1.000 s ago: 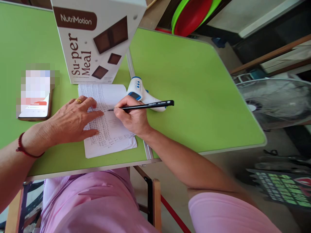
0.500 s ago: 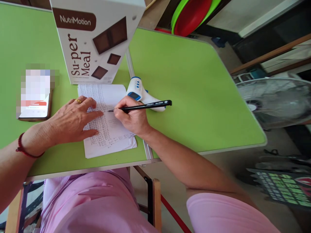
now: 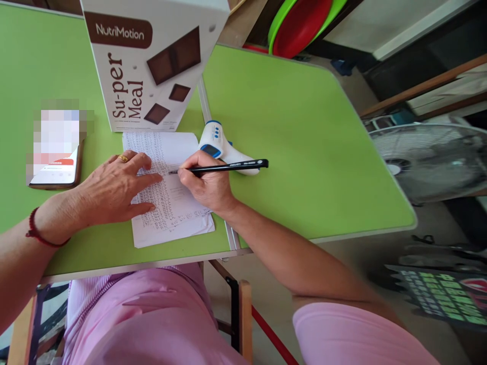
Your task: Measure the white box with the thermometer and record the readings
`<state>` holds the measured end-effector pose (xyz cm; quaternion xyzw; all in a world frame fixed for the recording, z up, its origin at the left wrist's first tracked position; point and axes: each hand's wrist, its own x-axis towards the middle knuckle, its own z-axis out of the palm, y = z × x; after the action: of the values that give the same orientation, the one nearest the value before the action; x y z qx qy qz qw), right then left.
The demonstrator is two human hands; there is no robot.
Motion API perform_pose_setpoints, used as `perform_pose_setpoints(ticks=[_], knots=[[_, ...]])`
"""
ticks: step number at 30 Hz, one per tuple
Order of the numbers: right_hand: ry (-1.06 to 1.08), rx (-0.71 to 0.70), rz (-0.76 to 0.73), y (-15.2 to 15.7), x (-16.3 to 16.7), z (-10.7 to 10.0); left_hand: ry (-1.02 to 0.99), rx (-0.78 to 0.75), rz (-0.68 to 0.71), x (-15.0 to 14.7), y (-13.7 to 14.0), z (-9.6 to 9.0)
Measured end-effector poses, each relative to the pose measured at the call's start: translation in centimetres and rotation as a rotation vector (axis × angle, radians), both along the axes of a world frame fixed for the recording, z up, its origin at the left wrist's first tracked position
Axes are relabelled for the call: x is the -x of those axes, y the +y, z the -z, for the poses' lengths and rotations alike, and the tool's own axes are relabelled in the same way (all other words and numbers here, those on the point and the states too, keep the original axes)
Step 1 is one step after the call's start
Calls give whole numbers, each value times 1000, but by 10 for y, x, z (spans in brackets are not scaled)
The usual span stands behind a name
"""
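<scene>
My right hand (image 3: 208, 186) grips a black pen (image 3: 236, 166), its tip at the handwritten lines on a white sheet of paper (image 3: 182, 203). Flat on the left part of that sheet lies my left hand (image 3: 114, 187), fingers spread and holding nothing. Rows of small writing cover much of the paper, and other sheets stick out beneath it. Just beyond my right hand is a white and blue infrared thermometer (image 3: 213, 139), partly hidden by the hand and pen. A smartphone (image 3: 57, 175) with a lit screen lies to the left of my left hand.
A white NutriMotion box (image 3: 129, 96) stands upright behind the paper on the green table (image 3: 304, 142). Past the table's right edge is a fan (image 3: 426, 162). Green and red basins (image 3: 300, 30) sit beyond the far edge. A wooden chair arm (image 3: 245, 314) is below.
The pen's back end has dipped slightly as my right hand shifts a little at the paper. My left hand stays in place.
</scene>
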<state>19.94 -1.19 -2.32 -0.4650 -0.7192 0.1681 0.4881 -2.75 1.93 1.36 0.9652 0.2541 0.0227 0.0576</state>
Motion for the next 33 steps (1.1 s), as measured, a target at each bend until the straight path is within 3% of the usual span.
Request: perform_pose_setpoints(ticks=[20,26,29,33], knots=[[-31,30,-32,1,-2,0,91,22,-40,-3,-3,-7],[101,15,-7,2,-2,-1,78,11,-75,-4,-5,-5],[85,32,33,0,-3,-3,-45,26,-205,-4,-3,-6],[-90,-52,25,2,-9,-5,-433,54,-568,3,5,-7]])
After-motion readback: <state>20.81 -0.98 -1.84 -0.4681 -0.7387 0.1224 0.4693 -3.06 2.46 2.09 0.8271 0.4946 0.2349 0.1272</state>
